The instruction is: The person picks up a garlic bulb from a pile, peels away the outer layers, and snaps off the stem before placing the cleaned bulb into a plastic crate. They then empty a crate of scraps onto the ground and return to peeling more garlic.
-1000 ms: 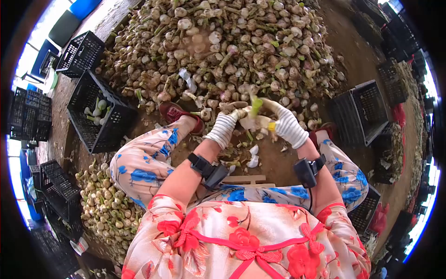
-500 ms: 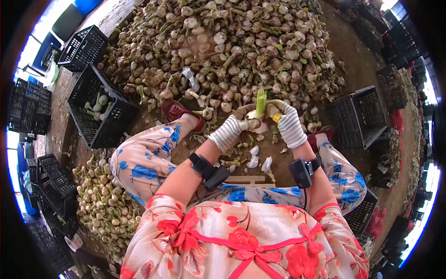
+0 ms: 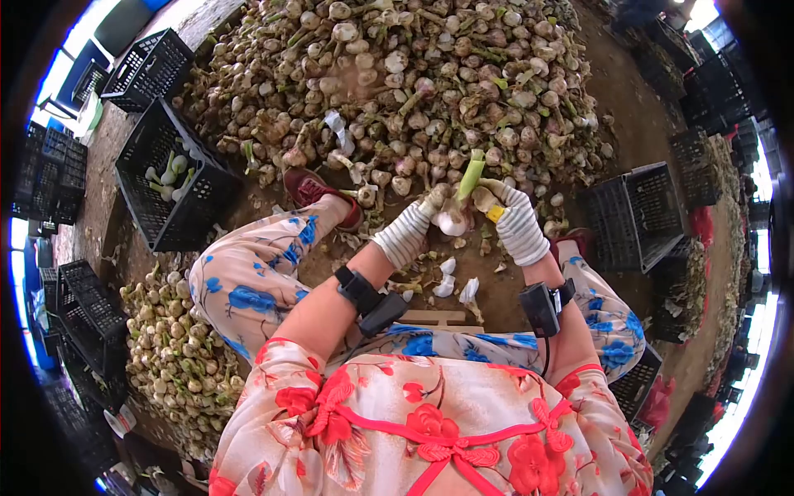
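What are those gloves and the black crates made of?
The gloves on the left hand, holding a garlic bulb, and the right hand look like knitted fabric, probably cotton: ribbed striped cuffs, matte weave. The black crate looks like moulded plastic: a rigid lattice of holes, dull finish.

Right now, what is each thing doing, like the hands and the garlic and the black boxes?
left hand: gloved, shut around the garlic bulb.
right hand: gloved, shut on a yellow-handled tool, blade hidden.
garlic bulb: held off the ground, green stalk attached and pointing up.
garlic pile: heaped, stalks on.
left crate: open, a few bulbs inside.
peel scraps: loose on the ground.
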{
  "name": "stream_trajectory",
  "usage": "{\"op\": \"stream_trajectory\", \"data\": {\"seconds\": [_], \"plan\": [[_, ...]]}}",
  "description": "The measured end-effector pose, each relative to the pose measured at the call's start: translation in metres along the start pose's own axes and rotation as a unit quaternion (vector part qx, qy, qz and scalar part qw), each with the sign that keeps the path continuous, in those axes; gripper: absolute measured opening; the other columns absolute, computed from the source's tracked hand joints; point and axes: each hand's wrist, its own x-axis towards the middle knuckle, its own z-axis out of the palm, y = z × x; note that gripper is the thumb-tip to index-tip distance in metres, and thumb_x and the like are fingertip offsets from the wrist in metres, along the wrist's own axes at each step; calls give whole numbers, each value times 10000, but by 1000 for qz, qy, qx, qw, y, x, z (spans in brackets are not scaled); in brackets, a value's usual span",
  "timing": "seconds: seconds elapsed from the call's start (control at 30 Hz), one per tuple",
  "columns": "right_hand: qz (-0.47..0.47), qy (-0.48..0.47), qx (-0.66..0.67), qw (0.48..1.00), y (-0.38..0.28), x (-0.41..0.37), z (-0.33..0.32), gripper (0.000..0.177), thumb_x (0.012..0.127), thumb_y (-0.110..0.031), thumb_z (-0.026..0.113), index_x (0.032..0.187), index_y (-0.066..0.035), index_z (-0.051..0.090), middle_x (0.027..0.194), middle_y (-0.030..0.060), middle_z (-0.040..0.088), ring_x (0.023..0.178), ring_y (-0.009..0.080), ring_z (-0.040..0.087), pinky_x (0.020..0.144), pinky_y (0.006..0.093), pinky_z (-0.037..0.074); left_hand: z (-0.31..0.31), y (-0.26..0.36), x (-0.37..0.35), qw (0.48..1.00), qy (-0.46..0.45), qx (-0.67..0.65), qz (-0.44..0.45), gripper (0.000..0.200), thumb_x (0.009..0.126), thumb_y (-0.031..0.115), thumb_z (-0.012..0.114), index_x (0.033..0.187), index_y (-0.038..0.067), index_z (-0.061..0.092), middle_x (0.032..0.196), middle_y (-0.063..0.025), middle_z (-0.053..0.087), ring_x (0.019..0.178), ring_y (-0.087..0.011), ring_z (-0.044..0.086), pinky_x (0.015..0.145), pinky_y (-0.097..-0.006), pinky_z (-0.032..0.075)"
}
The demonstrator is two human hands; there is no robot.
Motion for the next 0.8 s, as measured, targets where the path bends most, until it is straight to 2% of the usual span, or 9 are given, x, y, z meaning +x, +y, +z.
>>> {"op": "stream_trajectory", "data": {"seconds": [0.07, 0.23, 0.3, 0.37, 0.47, 0.57, 0.63, 0.7, 0.8], "plan": [[-27, 9, -85, 996, -2, 2, 1, 285, 809, -110, 597, 1045, 45, 553, 922, 55, 606, 838, 97, 550, 742, 223, 458, 3, -5, 1, 1000, 17, -15, 3, 603, 724, 589, 552, 1020, 64, 531, 866, -66, 598, 797, -159, 584, 691, -267, 483], [33, 70, -8, 997, -24, 0, 14, 272, 815, -156, 590, 1011, 32, 574, 887, 59, 620, 774, 116, 569, 701, 241, 468, -6, -4, 9, 998, -14, -64, -19, 578, 765, 575, 508, 1031, 62, 531, 894, -58, 598, 817, -158, 578, 720, -269, 477], [-1, 5, -319, 948, -39, -4, 21, 307, 784, -213, 633, 976, 22, 586, 869, 85, 624, 752, 126, 571, 684, 268, 466, 0, -6, 11, 987, 89, 110, 71, 560, 790, 559, 482, 1039, 59, 531, 926, -58, 598, 846, -166, 575, 736, -269, 475], [-30, 2, -366, 930, -27, -2, 15, 324, 754, -233, 663, 947, 18, 594, 850, 106, 622, 757, 138, 568, 694, 286, 459, 3, -4, 10, 987, 92, 117, 52, 545, 807, 537, 474, 1051, 53, 526, 930, -60, 602, 832, -178, 583, 721, -268, 484], [2, -29, -240, 970, -32, -5, 16, 289, 774, -173, 637, 972, 30, 582, 862, 98, 618, 782, 135, 557, 708, 264, 448, -3, -2, 10, 996, 72, 2, 45, 542, 814, 530, 469, 1036, 38, 525, 903, -77, 607, 752, -181, 600, 667, -279, 503], [32, -31, -149, 988, -24, -7, 14, 280, 798, -151, 609, 998, 42, 570, 878, 81, 616, 783, 128, 554, 716, 252, 450, -15, 1, 14, 988, -69, -119, -69, 533, 815, 525, 470, 1004, 30, 533, 857, -89, 608, 667, -179, 605, 610, -304, 514], [-13, -29, -139, 990, -18, -8, 14, 265, 820, -135, 583, 1020, 38, 563, 868, 50, 608, 779, 103, 547, 700, 224, 450, -6, 5, 11, 917, -69, -370, -137, 530, 818, 522, 466, 1003, 28, 524, 816, -93, 601, 621, -186, 600, 579, -317, 516], [37, -5, -24, 999, -24, -10, 18, 244, 829, -113, 566, 1026, 31, 559, 856, 34, 597, 775, 82, 541, 674, 202, 447, -2, 8, 4, 937, -74, -323, -112, 578, 780, 547, 509, 1053, 38, 488, 823, -80, 591, 672, -194, 599, 601, -328, 515], [25, 72, -28, 997, -10, 1, 18, 191, 828, -74, 549, 993, 20, 564, 840, 21, 588, 739, 72, 521, 642, 191, 432, 15, 20, -4, 985, 32, 80, 151, 709, 697, 520, 641, 1203, 85, 400, 987, -40, 567, 831, -147, 577, 636, -335, 508]]}}
